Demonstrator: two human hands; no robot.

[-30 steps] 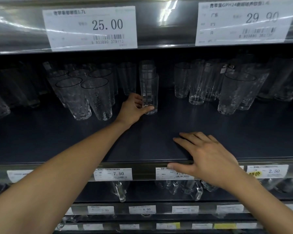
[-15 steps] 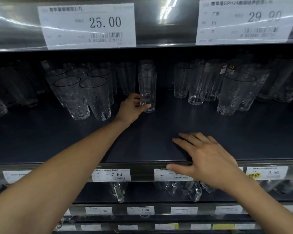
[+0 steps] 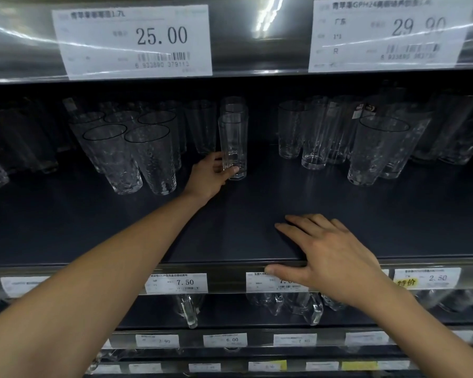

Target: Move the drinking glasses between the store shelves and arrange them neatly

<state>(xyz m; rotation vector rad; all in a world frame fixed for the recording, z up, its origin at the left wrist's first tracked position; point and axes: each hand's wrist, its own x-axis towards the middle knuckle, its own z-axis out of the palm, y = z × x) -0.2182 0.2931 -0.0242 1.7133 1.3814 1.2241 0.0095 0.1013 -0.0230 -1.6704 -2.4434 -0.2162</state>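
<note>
The left hand [image 3: 213,176] grips the tall glass [image 3: 232,143] near its base, upright on the shelf [image 3: 380,214] at twelve o'clock; the glass is probably light, rigid, slick and brittle, so a mid-wall grip would be safer, while the right hand [image 3: 328,255], at five o'clock, rests flat and empty.

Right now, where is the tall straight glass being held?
Head view, centre: the straight glass is upright in the left hand, right of the dimpled tumblers.
</note>
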